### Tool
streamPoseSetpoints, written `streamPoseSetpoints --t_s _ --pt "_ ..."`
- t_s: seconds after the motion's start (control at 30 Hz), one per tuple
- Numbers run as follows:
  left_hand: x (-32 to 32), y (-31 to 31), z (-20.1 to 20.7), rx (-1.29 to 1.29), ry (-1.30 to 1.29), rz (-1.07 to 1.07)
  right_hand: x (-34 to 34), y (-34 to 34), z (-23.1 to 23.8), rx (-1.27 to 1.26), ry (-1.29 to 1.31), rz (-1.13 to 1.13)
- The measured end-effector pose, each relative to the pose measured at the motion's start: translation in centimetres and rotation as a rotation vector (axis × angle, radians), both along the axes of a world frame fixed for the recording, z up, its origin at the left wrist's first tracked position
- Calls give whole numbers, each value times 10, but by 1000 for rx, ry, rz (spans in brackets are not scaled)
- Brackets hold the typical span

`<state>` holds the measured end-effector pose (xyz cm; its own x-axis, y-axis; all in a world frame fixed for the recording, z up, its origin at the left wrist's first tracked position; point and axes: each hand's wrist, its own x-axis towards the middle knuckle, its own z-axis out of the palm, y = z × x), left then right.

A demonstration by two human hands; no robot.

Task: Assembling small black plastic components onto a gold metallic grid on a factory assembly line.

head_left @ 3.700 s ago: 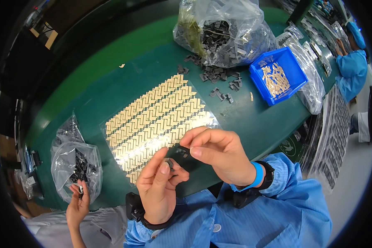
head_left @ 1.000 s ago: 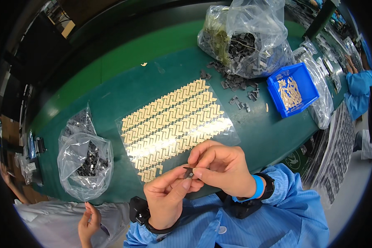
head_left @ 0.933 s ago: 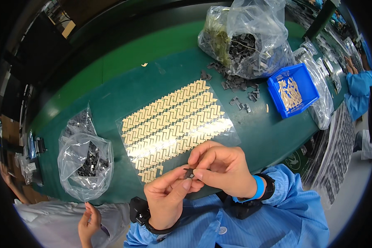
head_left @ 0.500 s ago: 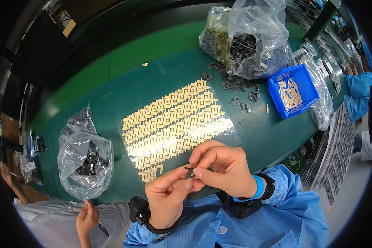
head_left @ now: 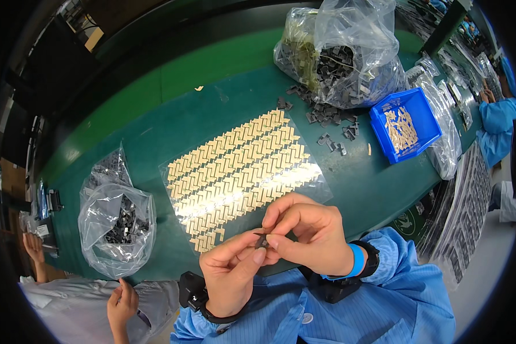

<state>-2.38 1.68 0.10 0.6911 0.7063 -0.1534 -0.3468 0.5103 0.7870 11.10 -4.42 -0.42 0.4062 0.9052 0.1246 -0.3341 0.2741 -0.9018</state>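
Between my two hands, close to the table's near edge, is a small dark grey plastic piece [head_left: 262, 241]. My left hand [head_left: 230, 274] pinches it between thumb and fingers. The fingertips of my right hand [head_left: 311, 236] close on it from the other side and hide part of it. Just beyond my hands lies a clear sheet [head_left: 318, 189] bearing rows of cream-coloured, angled adhesive pieces [head_left: 241, 157]. A few spots near the sheet's lower left corner have no cream pieces.
A big clear bag [head_left: 358, 63] of dark grey pieces stands far right, with loose pieces [head_left: 327, 112] spilled before it. Right of them sits a blue bin [head_left: 427, 135] holding cream bits. Another clear bag [head_left: 117, 255] lies left, beside a co-worker's hand [head_left: 122, 304].
My hands stay nearly in place, still gripping the dark piece. At far left, the co-worker's other hand has moved right, towards the table. The whole view has shifted slightly.
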Motion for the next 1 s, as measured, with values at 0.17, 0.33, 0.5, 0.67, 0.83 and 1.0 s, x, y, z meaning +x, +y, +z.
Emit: streamPoseSetpoints --t_s 0.17,0.33,0.5,0.67,0.83,1.0 --pt "0 0 1 -22 19 25 -1 0 -1 -19 -89 -42" --pt "0 0 1 -21 14 21 -2 0 0 -35 -118 -60" --pt "2 -1 1 -52 11 50 -2 0 0 -23 -123 -68" --pt "4 -1 1 -68 -19 62 -3 0 -1 -38 -122 -70" --pt "1 -2 -4 23 15 73 2 2 1 -43 -170 -78" --pt "2 -1 1 277 75 129 13 4 1 -55 -387 -119"
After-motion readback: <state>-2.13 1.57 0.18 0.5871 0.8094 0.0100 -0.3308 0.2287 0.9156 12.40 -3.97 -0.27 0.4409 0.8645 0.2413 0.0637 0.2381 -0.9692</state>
